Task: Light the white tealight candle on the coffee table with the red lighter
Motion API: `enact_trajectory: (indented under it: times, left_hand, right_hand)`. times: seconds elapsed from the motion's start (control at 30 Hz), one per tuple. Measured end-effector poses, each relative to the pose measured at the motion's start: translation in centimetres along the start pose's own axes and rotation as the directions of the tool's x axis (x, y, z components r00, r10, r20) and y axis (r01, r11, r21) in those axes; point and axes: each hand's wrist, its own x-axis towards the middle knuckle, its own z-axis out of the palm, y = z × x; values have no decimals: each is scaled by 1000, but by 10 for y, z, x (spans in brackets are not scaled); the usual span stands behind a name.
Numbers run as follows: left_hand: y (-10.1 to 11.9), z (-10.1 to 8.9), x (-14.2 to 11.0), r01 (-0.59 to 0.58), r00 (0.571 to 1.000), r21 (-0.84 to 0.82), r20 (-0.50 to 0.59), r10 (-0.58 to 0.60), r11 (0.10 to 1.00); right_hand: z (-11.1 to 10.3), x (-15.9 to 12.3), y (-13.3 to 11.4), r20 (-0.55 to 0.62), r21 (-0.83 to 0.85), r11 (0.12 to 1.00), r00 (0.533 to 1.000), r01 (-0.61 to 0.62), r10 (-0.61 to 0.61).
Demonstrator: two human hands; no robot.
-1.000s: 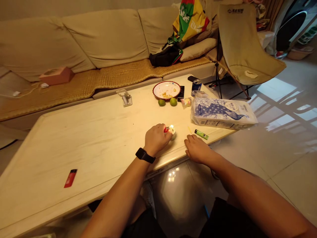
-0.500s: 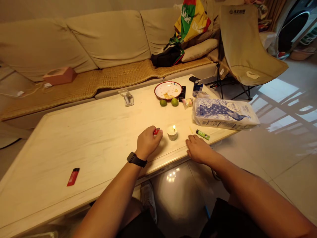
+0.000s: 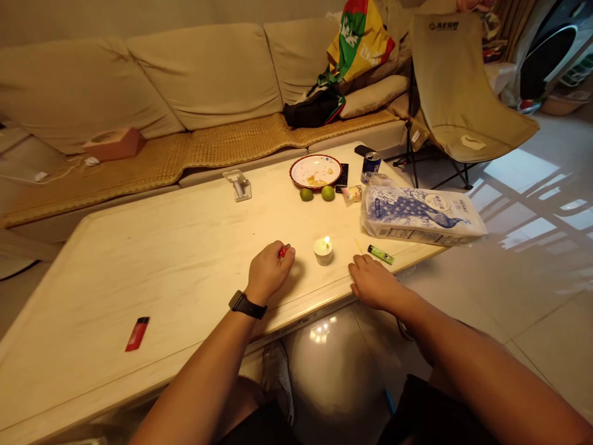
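Your left hand [image 3: 270, 272] is clenched around a red lighter [image 3: 284, 250]; only a small bright red piece of it shows at the top of your fist, beside the thumb. The candle [image 3: 323, 254] stands upright on the pale table [image 3: 185, 266], between your two hands and touching neither. It is short, round and cream-white, with a small bright flame at the top, to the right of its middle as you see it. Your right hand [image 3: 370, 281] rests by the near edge of the table with its fingers bent; its palm is hidden, so you cannot tell whether it grips anything. Just beyond its fingers lie a thin yellow strip [image 3: 358, 245] and a green lighter [image 3: 380, 254] with a black end and dark markings too small to read.

For writing, look to the tissue pack [image 3: 417, 207]: clear wrap, a blue peacock print, a pale round emblem, a small blue label and lettering at its right end, none of it surely legible. The second red lighter [image 3: 137, 334], black at one end, carries faint pale print along its body. Dark characters beside a small logo cross the top of the folding chair [image 3: 447, 86], too blurred to read. The dark blue can [image 3: 371, 164] shows no readable name.
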Motion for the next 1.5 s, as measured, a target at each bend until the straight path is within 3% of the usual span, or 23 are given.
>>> enact_trajectory:
  times: [0.43, 0.93, 1.5]
  left_hand:
    - [0, 0, 0, -31, 999, 32, -14, 31, 999]
    - [38, 11, 13, -104, 994, 123, -16, 106, 987]
    - [56, 26, 16, -203, 979, 214, 9, 205, 956]
  right_hand:
    - [-3, -1, -3, 3, 5, 1000, 1000, -5, 5]
    - [-2, 0, 0, 1, 1, 1000, 1000, 10, -10]
    - [0, 0, 0, -19, 8, 1000, 1000, 21, -21]
